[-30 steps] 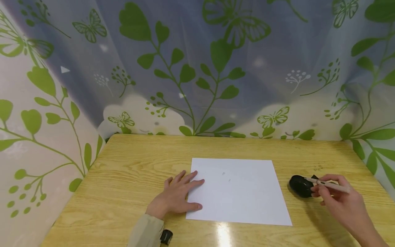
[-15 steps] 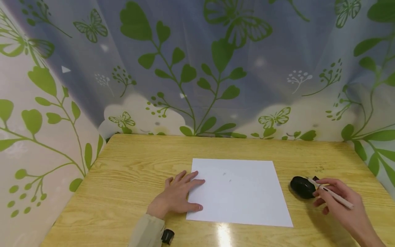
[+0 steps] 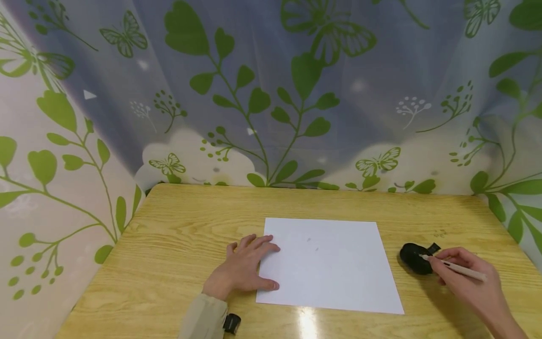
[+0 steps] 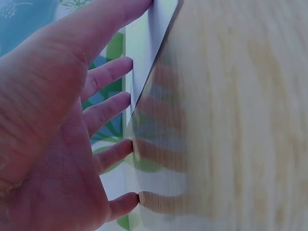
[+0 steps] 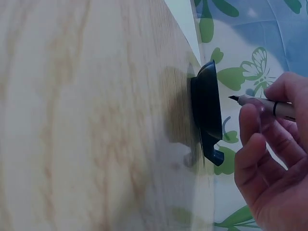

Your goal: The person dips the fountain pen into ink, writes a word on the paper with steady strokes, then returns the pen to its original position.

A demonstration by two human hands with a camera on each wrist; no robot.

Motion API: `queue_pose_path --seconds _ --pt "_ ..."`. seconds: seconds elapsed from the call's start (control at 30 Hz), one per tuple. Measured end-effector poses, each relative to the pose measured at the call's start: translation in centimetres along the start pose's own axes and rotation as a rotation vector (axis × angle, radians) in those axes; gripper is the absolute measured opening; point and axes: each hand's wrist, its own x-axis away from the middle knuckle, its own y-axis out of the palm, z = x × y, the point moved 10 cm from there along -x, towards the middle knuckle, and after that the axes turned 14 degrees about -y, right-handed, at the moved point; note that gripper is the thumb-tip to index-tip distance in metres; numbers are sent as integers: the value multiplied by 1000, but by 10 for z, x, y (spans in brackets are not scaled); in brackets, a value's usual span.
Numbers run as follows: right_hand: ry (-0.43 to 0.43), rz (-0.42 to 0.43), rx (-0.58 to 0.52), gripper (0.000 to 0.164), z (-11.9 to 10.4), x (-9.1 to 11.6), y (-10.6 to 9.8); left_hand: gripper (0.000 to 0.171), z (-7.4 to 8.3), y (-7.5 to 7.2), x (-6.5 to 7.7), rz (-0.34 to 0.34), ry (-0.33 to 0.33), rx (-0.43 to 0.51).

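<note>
My left hand (image 3: 241, 269) lies with spread fingers over the left edge of a white sheet of paper (image 3: 330, 268); two small grey marks show on the sheet. In the left wrist view the fingertips of the left hand (image 4: 53, 139) meet the paper (image 4: 147, 45) and the table. My right hand (image 3: 476, 280) pinches a pale brush pen (image 3: 466, 270) between thumb and fingers. Its dark pointed tip is over a shallow black dish with a short handle (image 3: 411, 256). In the right wrist view the brush pen (image 5: 285, 110) tip points at the dish (image 5: 208, 108), a little above its rim.
The wooden table (image 3: 178, 221) carries the paper in its middle and the dish to the right. A curtain (image 3: 271, 117) with leaves and butterflies hangs behind and at both sides. A small black object (image 3: 232, 323) sits beside the left cuff.
My right hand has turned the brush pen and brought its tip from the dish's far right rim in over the dish. The left hand stays on the paper.
</note>
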Motion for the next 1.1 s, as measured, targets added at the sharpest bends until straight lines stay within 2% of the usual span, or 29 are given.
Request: queue_pose_path --seconds 0.27,0.67,0.8,0.97,1.1 --pt "-91 53 49 26 -6 -8 -4 73 0 -1 3 -14 -4 -10" --pt "-117 17 51 21 -7 -14 -1 74 -1 0 2 -25 14 7" --pt "-144 5 107 18 -7 -16 0 75 -3 1 2 -19 19 8" --pt "-138 -25 195 17 -6 -16 3 75 -3 1 2 -17 31 12" --pt "-136 -36 206 17 -7 -18 4 79 -3 0 3 -19 29 8"
